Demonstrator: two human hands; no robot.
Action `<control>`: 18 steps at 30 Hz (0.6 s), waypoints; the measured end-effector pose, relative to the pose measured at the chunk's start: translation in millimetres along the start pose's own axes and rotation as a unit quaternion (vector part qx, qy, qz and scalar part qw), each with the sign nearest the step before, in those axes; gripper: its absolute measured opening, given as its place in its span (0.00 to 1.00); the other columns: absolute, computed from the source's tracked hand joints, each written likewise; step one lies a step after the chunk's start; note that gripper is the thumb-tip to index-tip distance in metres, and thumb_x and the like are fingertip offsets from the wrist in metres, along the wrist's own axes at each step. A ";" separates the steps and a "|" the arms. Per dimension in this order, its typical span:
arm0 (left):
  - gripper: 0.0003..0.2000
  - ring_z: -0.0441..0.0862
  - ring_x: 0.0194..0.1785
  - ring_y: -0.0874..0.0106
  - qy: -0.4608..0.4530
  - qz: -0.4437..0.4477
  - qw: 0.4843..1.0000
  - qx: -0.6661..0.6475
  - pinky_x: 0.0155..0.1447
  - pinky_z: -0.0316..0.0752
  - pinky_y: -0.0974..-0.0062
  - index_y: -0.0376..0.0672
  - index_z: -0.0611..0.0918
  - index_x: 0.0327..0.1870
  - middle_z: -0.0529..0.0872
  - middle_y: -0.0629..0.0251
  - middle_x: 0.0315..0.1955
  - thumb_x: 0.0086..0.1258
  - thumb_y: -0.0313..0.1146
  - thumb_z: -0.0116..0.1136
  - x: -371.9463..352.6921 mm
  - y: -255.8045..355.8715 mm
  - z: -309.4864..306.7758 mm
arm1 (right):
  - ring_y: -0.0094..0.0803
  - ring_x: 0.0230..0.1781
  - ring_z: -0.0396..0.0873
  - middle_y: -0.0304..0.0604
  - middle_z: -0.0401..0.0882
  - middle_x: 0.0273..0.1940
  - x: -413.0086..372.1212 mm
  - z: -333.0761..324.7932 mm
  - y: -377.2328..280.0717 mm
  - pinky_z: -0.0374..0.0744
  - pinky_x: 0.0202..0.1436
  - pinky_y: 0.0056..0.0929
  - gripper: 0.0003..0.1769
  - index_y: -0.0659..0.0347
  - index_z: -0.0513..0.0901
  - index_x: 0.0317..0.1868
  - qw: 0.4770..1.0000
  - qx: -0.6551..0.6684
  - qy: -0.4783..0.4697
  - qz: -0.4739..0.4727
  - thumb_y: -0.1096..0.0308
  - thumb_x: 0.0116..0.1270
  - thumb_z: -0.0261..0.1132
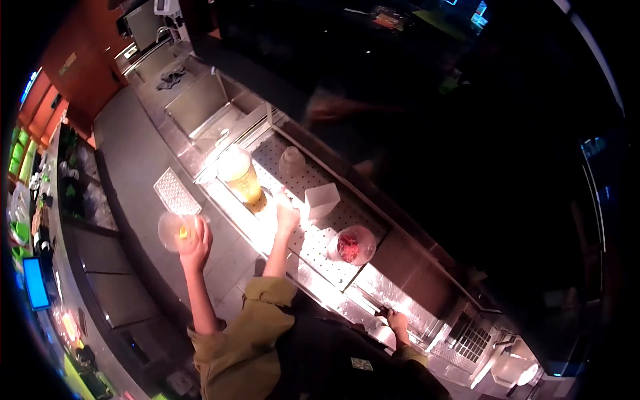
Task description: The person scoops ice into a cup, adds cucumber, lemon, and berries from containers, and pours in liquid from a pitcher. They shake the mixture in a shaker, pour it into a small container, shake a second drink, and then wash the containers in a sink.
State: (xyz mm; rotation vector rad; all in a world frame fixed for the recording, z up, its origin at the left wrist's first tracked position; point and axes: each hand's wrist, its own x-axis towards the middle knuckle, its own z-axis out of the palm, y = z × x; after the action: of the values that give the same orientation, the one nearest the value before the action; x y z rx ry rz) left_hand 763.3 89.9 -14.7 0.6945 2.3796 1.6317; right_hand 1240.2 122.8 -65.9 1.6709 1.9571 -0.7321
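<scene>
Perforated drainboard [313, 247] runs 10 to 4 o'clock through centre. On it:
- pitcher [241, 175] at 10 o'clock end
- domed container [291, 160] at pitcher's 2 o'clock
- carton [322, 200] at container's 5 o'clock
- filled cup [352, 245] at carton's 5 o'clock

Sink [200, 107] beyond pitcher at 11 o'clock. Cloth [172, 77] farther along same line.

Grid mat [177, 192] off drainboard, at pitcher's 8 o'clock. Plastic cup [172, 230] in left hand [195, 243], just at mat's 6 o'clock.

Screen [35, 283] at far 9 o'clock edge.
</scene>
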 end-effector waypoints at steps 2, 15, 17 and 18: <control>0.37 0.73 0.53 0.55 0.046 0.024 0.997 0.060 0.57 0.68 0.63 0.37 0.64 0.59 0.73 0.50 0.51 0.45 0.34 0.68 45.9 0.2 4.3 | 0.52 0.40 0.78 0.58 0.80 0.37 -18.8 -13.9 -17.7 0.76 0.46 0.45 0.22 0.59 0.81 0.42 0.998 0.023 0.045 -0.034 0.50 0.62 0.51; 0.22 0.71 0.53 0.52 0.142 0.126 0.982 0.013 0.57 0.65 0.61 0.35 0.73 0.47 0.75 0.50 0.45 0.51 0.32 0.66 65.2 -24.9 28.0 | 0.24 0.37 0.75 0.38 0.76 0.40 -2.8 -51.9 -117.4 0.74 0.42 0.23 0.12 0.60 0.73 0.50 0.875 0.426 0.004 -0.229 0.70 0.70 0.47; 0.22 0.71 0.53 0.52 0.171 0.169 0.970 0.031 0.58 0.65 0.61 0.34 0.72 0.47 0.75 0.50 0.44 0.52 0.30 0.66 41.9 3.9 8.9 | 0.24 0.38 0.76 0.38 0.77 0.40 -0.3 -54.7 -123.1 0.74 0.42 0.23 0.12 0.60 0.73 0.49 0.846 0.478 -0.022 -0.236 0.70 0.70 0.47; 0.22 0.71 0.53 0.53 0.199 0.192 0.960 0.052 0.58 0.65 0.62 0.34 0.72 0.47 0.74 0.50 0.45 0.52 0.28 0.66 28.8 27.6 -6.3 | 0.24 0.38 0.76 0.39 0.77 0.40 -1.9 -57.6 -127.6 0.74 0.42 0.23 0.12 0.60 0.73 0.49 0.834 0.496 -0.030 -0.239 0.70 0.70 0.47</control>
State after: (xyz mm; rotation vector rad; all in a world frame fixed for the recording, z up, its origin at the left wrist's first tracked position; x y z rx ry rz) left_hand 743.2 106.2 16.4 0.9797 2.7621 1.9671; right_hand 1114.2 144.0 -8.8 1.5436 2.0913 -2.2614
